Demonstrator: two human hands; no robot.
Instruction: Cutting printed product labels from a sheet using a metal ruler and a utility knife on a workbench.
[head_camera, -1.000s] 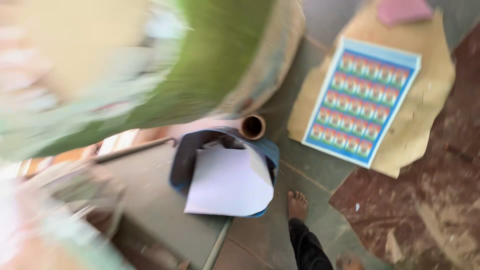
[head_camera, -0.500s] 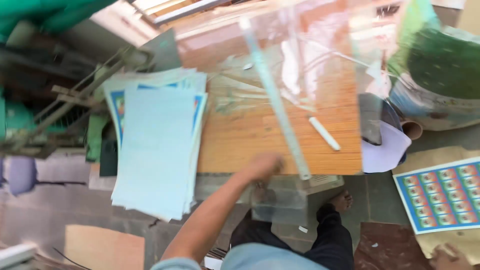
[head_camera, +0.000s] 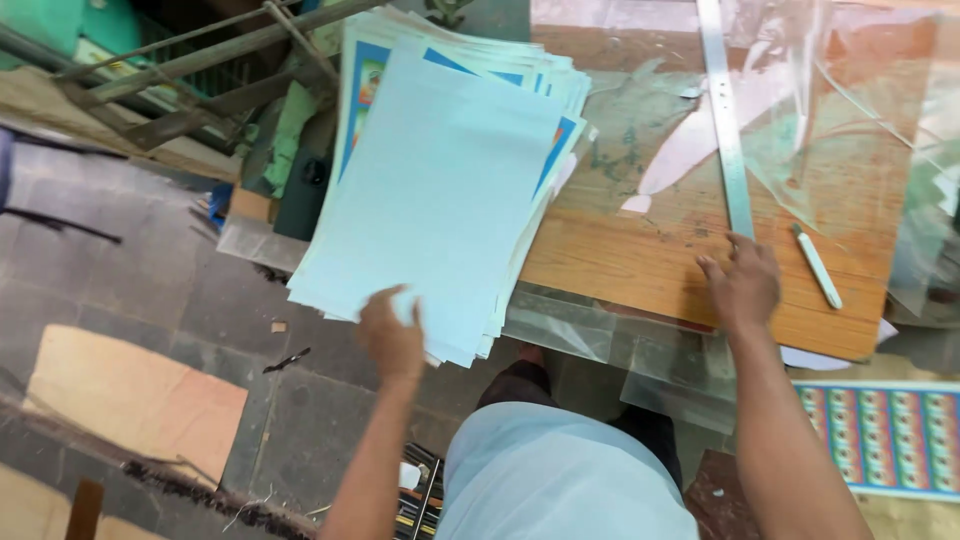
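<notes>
My left hand (head_camera: 392, 335) reaches to the near edge of a thick stack of pale blue sheets (head_camera: 440, 190) that overhangs the left end of a wooden board (head_camera: 640, 255); its fingers are apart and touch the bottom corner of the stack. My right hand (head_camera: 742, 282) rests flat on the board, fingertips against the lower end of a long metal ruler (head_camera: 728, 120). A white knife-like tool (head_camera: 818, 265) lies just right of that hand. Clear plastic film (head_camera: 850, 110) covers the board's right part.
A printed sheet of small coloured labels (head_camera: 885, 435) lies on the floor at the right. A brown cardboard piece (head_camera: 130, 395) lies on the stone floor at the left. Wooden slats and a green wall (head_camera: 150, 50) stand behind the stack.
The view swung from the floor and a green roll to the wooden board. My right hand has come to rest at the ruler's end and my left hand has reached the paper stack.
</notes>
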